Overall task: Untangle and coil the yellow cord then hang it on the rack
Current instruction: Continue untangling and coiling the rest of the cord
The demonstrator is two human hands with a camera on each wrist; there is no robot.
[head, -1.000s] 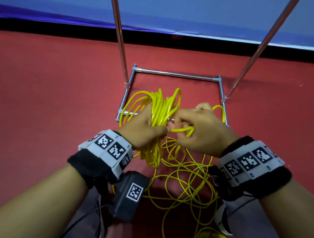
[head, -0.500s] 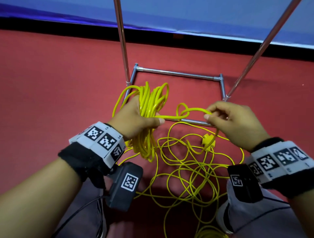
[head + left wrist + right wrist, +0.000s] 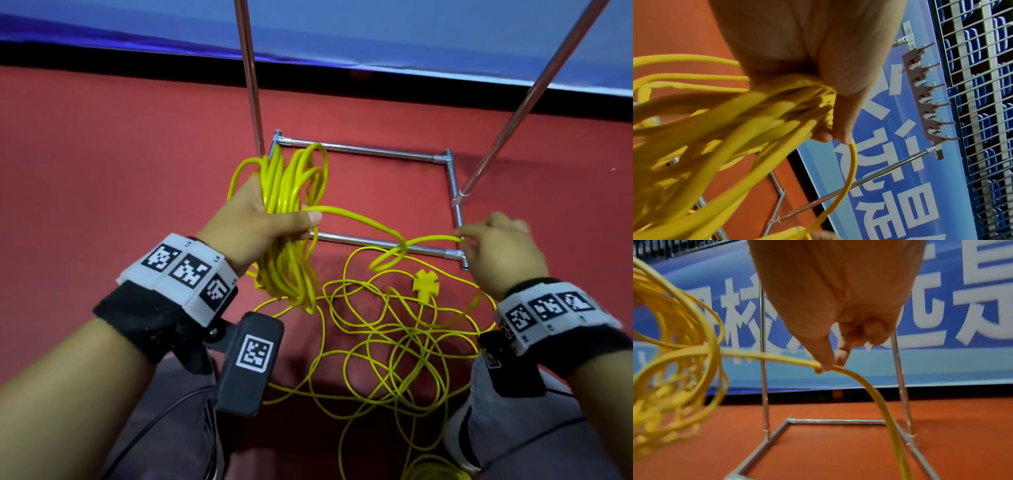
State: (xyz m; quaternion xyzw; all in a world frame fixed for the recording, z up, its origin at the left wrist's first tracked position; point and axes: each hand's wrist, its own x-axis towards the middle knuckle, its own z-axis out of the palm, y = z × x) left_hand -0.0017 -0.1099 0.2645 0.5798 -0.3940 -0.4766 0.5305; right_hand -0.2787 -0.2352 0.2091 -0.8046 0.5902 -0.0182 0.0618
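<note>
Yellow cord [image 3: 291, 205] is partly gathered into a bundle of loops that the left hand [image 3: 263, 222] grips around its middle, thumb clamped across the strands, apparently so the finished turns cannot slip apart. A single strand runs from that thumb across to the right hand [image 3: 500, 250], which pinches it between thumb and fingertip and holds it out to the side, likely to draw a length straight before laying it on as the next loop. A small kink sits midway along this strand. More cord lies loose and tangled on the red floor [image 3: 102, 171] below, with its plug [image 3: 425, 282] among the loops. Behind stands the metal rack [image 3: 363, 149], nothing hanging on it yet.
</note>
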